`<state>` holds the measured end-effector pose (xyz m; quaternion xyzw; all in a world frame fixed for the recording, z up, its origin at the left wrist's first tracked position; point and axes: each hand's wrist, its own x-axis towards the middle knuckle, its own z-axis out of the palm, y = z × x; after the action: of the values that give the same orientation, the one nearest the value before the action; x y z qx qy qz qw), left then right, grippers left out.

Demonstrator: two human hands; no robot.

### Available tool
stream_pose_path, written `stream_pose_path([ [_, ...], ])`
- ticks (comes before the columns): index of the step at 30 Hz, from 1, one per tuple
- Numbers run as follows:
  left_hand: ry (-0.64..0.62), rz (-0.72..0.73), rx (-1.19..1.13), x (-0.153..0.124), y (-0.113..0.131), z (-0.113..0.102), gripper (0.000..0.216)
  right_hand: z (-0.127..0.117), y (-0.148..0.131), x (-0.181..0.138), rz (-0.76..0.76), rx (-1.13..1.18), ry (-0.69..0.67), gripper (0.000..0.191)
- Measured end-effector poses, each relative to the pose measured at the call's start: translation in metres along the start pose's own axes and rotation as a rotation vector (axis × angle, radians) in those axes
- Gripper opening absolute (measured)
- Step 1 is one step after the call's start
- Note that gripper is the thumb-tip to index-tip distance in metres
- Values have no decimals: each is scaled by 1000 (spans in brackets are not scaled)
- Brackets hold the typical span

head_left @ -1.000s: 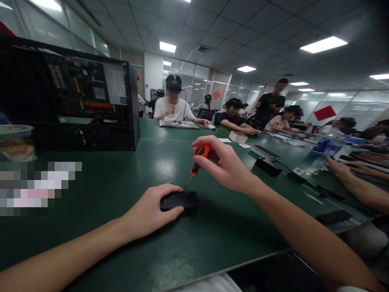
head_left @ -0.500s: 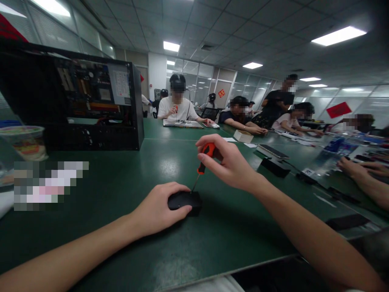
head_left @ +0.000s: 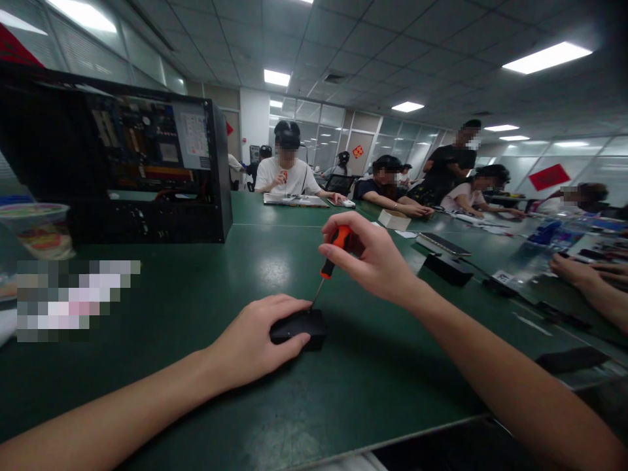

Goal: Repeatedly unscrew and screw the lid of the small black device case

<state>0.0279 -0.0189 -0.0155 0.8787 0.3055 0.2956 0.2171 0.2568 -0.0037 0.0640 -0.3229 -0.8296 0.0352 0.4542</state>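
Observation:
A small black box-shaped block [head_left: 299, 329] rests on the green tabletop [head_left: 383, 386] in front of me. My left hand [head_left: 262, 337] grips it from the left, thumb along the near side and fingers along the far side. Above and to the right, my right hand [head_left: 367, 255] is closed around the orange-and-black handle of a screwdriver [head_left: 328, 267]. The shaft slants down to the left, and its tip meets the far top edge of the block, close to my left fingertips. Whether a screw sits under the tip is too small to tell.
An open black computer case [head_left: 161, 157] stands at the back left, beside a plastic cup [head_left: 39, 229]. To the right lie another black block [head_left: 447, 269], cables and a co-worker's hands [head_left: 583, 278]. A small white box [head_left: 394, 219] and several seated people are farther back.
My right hand and the screwdriver handle have shifted slightly to the right, so the shaft leans a little more. My left hand still holds the block in place.

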Motion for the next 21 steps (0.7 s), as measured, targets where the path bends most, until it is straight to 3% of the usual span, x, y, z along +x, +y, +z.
stream_pose_path([
  [21,-9,-10,-2,-1,1,0,31,1,4,-2,28,17,35,25],
])
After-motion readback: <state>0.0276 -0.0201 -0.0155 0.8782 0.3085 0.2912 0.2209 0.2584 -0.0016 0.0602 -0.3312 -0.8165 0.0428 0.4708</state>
